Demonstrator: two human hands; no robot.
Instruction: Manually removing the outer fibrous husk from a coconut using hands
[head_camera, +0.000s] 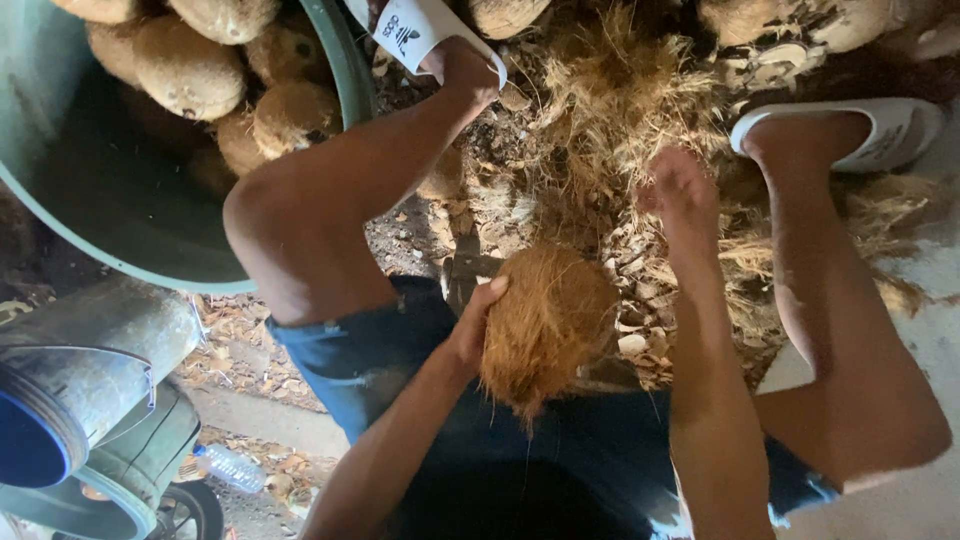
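We steady a brown, fibrous, round coconut (548, 325) with our left hand (478, 318) clamped at nine o'clock, right hand (682, 195) open at two.

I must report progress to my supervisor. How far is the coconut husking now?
Done: many husked coconuts fill the green tub, and loose husk fibre covers the ground. In hand: the left hand steadies a hairy coconut; the right hand is above it. Left: fibre on this coconut.
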